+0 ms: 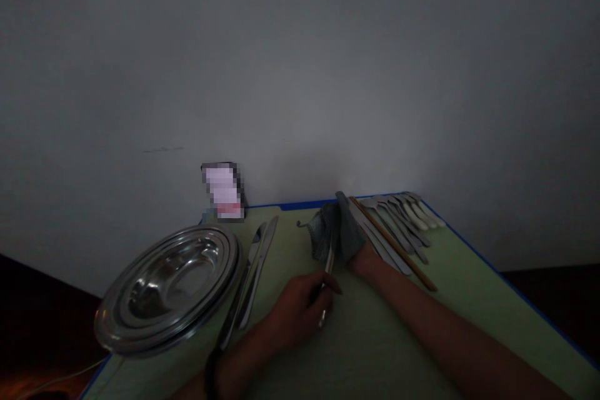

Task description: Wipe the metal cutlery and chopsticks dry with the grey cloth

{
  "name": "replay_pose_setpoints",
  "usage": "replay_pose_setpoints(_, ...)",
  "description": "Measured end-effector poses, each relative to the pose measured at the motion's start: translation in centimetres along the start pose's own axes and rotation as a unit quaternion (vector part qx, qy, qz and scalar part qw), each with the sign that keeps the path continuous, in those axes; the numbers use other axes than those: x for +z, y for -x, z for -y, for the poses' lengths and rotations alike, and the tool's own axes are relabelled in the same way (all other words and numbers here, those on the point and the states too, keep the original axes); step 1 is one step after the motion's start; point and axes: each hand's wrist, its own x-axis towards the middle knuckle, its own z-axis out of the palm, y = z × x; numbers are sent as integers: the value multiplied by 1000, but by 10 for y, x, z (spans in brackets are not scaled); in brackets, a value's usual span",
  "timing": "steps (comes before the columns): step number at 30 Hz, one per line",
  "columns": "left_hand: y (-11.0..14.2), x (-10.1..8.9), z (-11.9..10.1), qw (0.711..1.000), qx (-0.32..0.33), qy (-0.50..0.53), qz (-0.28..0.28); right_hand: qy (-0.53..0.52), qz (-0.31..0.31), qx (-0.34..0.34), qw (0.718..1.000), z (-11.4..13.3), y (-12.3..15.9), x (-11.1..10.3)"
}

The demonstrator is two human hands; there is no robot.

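Observation:
My left hand (302, 306) is closed around the silver handle of a piece of cutlery (330, 260), whose lower end pokes out below the fingers. The far part of this piece is covered by a grey cloth (323, 231), so I cannot tell its kind. My right hand (364, 259) is mostly covered by the cloth and grips it around the cutlery. Just right of that hand lie flat table knives (387, 250) and brown chopsticks (398, 247). Two more knives (255, 269) rest on the table to the left of both hands.
Shiny metal plates (117, 325) are stacked at the left of the green table (375, 350). Several spoons and white-handled cutlery (422, 219) lie at the far right. A phone with a blurred screen (225, 190) leans against the grey wall (300, 75).

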Motion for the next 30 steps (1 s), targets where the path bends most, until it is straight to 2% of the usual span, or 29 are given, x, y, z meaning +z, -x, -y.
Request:
replay_pose_setpoints(3, -2, 0, 1, 999, -19, 12, -37, -71, -11, 53, 996, 3, 1, 2)
replay_pose_setpoints(7, -4, 1, 5, 999, -21, 5, -44, -52, -7, 109, 993, 10, 11, 11)
replay_pose_setpoints(13, -2, 2, 6, 997, 3, -69, -24, -22, -17, 81, 996, 13, 14, 16)
replay_pose_setpoints(18, 0, 0, 5, 994, 25, -94, -47, -32, -35, 96, 994, 8, 10, 14)
replay_pose_setpoints(30, 3, -1, 3, 991, 32, -127, -9, -40, -23, 130, 990, 14, 12, 19)
